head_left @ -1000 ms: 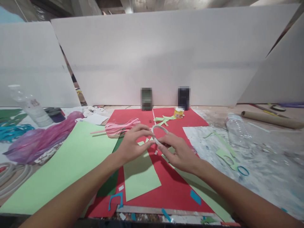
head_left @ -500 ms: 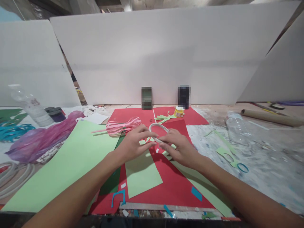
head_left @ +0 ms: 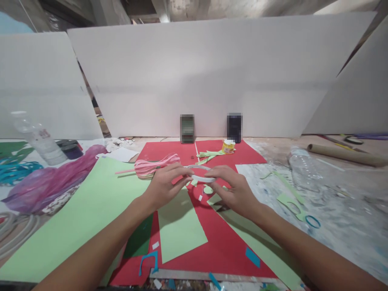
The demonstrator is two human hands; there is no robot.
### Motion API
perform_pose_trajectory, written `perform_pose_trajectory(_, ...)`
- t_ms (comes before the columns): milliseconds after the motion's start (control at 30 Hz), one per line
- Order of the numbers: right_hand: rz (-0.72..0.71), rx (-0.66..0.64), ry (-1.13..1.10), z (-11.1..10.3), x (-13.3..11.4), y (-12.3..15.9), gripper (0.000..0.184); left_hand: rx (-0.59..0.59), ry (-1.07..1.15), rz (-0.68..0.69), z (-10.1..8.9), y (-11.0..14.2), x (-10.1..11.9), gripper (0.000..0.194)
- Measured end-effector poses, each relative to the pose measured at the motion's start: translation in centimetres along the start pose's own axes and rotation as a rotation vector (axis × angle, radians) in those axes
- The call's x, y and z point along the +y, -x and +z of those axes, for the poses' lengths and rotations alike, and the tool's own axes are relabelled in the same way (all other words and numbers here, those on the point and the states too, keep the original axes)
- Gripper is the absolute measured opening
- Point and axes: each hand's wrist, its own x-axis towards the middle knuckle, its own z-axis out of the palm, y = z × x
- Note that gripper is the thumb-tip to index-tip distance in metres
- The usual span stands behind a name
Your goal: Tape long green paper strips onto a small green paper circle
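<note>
A thin white ring is held level above the red paper, between my two hands. The thumb and fingers of my left hand pinch its left side. On the right side, my right hand grips the rim with thumb and fingers. Beneath the hands lie a light green sheet and small green cut pieces. Just beyond my left hand rests a bundle of pink paper strips.
Farther back stand a small yellow tub and two blurred upright rectangles against a white board. Plastic bottles lie or stand at both sides. A pink plastic bag is at left, a cardboard tube at right.
The ring has tipped from a steeper tilt to nearly level. My right hand has shifted slightly right along its rim, and both hands have moved a little apart.
</note>
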Motion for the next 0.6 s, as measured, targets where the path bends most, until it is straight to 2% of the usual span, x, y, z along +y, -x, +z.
perform_pose_trajectory(233, -0.070, 0.023, 0.009, 0.3, 0.2, 0.1, 0.015, -0.034, -0.028, 0.006, 0.6, 0.3, 0.2, 0.013)
perform_pose_trajectory(367, 0.000, 0.094, 0.025, 0.3, 0.7, 0.0, 0.018, 0.028, 0.038, -0.102, 0.5, 0.0, -0.1, 0.009)
perform_pose_trajectory(467, 0.018, 0.098, 0.015, 0.0, 1.1, -0.1, 0.015, 0.020, 0.064, -0.178, 0.4, -0.1, -0.5, 0.013)
perform_pose_trajectory(600, -0.004, 0.058, 0.052, 0.0, 0.5, -0.1, 0.012, -0.022, -0.023, -0.137, 0.8, 0.2, -0.4, 0.015)
